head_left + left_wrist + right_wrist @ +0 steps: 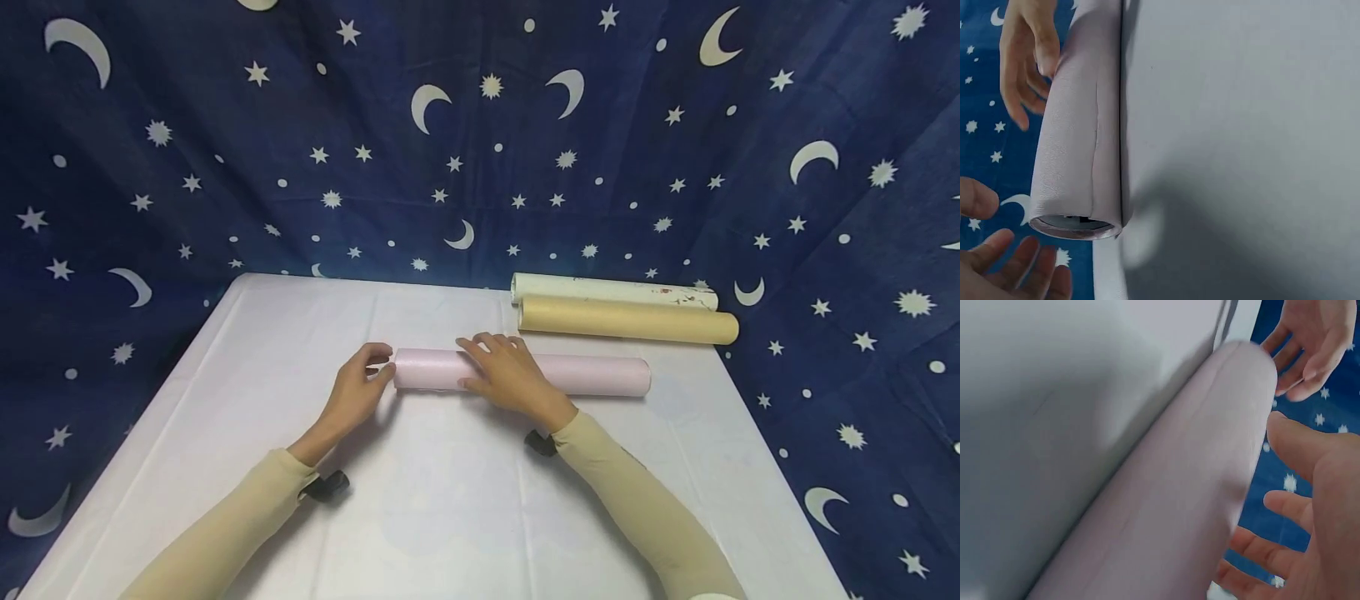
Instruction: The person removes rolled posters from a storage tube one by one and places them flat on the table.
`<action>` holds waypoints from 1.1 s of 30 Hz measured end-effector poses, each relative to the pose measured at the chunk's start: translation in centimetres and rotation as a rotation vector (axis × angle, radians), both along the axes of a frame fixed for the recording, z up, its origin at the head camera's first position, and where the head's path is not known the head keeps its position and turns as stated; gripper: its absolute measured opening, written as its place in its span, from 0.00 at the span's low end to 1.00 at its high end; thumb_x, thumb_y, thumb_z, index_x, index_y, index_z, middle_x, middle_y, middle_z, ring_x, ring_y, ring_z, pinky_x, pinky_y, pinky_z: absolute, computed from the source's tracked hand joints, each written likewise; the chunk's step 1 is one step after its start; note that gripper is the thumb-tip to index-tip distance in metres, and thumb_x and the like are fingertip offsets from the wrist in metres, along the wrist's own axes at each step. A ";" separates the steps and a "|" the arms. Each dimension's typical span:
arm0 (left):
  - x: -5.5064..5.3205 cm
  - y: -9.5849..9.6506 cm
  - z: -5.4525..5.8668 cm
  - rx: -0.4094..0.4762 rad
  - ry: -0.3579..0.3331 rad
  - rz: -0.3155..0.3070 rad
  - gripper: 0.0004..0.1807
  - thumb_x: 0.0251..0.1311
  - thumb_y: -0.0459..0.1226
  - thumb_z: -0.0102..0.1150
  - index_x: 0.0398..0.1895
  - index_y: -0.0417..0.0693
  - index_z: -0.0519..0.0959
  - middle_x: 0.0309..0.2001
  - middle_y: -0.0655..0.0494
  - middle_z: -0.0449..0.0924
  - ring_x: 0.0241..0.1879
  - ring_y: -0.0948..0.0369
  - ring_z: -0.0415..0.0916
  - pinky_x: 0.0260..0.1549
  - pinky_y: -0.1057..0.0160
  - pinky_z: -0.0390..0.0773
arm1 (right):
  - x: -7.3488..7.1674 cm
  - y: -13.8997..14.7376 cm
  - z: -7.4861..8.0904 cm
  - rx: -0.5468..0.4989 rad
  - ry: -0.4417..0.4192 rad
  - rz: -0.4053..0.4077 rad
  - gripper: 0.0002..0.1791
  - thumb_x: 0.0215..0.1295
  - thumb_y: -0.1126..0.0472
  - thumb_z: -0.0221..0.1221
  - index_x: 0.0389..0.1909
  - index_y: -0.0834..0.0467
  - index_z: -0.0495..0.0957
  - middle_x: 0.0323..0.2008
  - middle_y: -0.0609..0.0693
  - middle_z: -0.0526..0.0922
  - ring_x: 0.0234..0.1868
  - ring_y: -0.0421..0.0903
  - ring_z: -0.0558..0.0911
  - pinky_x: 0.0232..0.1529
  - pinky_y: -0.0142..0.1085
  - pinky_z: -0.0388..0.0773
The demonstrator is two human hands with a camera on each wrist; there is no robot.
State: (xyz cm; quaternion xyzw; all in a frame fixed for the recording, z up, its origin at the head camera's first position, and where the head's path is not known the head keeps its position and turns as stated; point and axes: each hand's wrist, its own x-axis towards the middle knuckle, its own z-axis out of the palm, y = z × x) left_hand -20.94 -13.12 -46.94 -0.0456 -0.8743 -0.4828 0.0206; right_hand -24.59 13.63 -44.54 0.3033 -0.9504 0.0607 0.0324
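A pale pink roll of sheet material lies crosswise on the white-covered table. Its hollow end and a lengthwise loose edge show in the left wrist view. My left hand is at the roll's left end, its fingers loosely bent and spread apart, with the thumb close to the rim. Over the left-middle part of the roll reaches my right hand, fingers spread toward the far side and thumb nearer the left. In the right wrist view, the right fingers are apart and relaxed alongside the roll.
Behind and to the right, a yellow roll lies beside a white roll with small printed marks. A dark blue cloth with moons and stars hangs around the table. Each wrist carries a small black camera.
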 end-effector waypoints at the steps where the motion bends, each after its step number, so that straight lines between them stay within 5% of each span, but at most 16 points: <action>1: -0.1 0.0 -0.2 0.005 -0.024 0.007 0.21 0.71 0.40 0.49 0.63 0.41 0.69 0.62 0.42 0.74 0.63 0.45 0.71 0.63 0.47 0.72 | -0.1 -0.6 -0.2 0.000 -0.006 0.005 0.36 0.66 0.37 0.56 0.72 0.44 0.62 0.62 0.50 0.74 0.62 0.55 0.75 0.63 0.54 0.67; 8: -0.6 -0.1 -0.7 0.056 -0.223 0.005 0.24 0.72 0.45 0.46 0.65 0.43 0.69 0.59 0.41 0.78 0.53 0.49 0.78 0.54 0.51 0.75 | -0.9 -3.6 -1.3 0.027 -0.033 0.002 0.39 0.64 0.34 0.56 0.73 0.43 0.61 0.64 0.49 0.73 0.63 0.52 0.74 0.62 0.53 0.66; 12: -0.7 0.1 -1.0 0.126 -0.294 -0.027 0.27 0.72 0.46 0.43 0.68 0.41 0.67 0.62 0.40 0.75 0.58 0.46 0.74 0.61 0.47 0.71 | -1.0 -4.6 -1.4 0.052 -0.063 0.002 0.40 0.64 0.32 0.55 0.74 0.43 0.59 0.65 0.50 0.72 0.63 0.52 0.73 0.63 0.54 0.65; 18: -0.7 0.5 -1.2 0.187 -0.330 -0.089 0.28 0.75 0.46 0.36 0.71 0.38 0.62 0.69 0.41 0.66 0.70 0.43 0.62 0.72 0.41 0.56 | -0.9 -5.4 -1.7 0.076 -0.069 0.022 0.42 0.63 0.32 0.55 0.75 0.42 0.56 0.62 0.47 0.74 0.60 0.51 0.76 0.57 0.49 0.71; 27: -0.9 1.2 -1.2 0.290 -0.399 -0.033 0.27 0.75 0.44 0.34 0.71 0.39 0.61 0.73 0.42 0.60 0.75 0.45 0.53 0.73 0.44 0.56 | -0.7 -5.7 -1.9 0.105 -0.036 0.042 0.44 0.62 0.36 0.59 0.75 0.45 0.55 0.59 0.48 0.76 0.55 0.52 0.77 0.52 0.48 0.74; 33: -1.1 1.5 -1.0 0.336 -0.452 -0.050 0.30 0.75 0.44 0.30 0.73 0.35 0.56 0.75 0.42 0.54 0.76 0.45 0.48 0.74 0.43 0.52 | -0.5 -5.7 -2.1 0.102 -0.031 0.033 0.43 0.63 0.36 0.58 0.75 0.44 0.55 0.60 0.48 0.75 0.57 0.51 0.76 0.54 0.48 0.72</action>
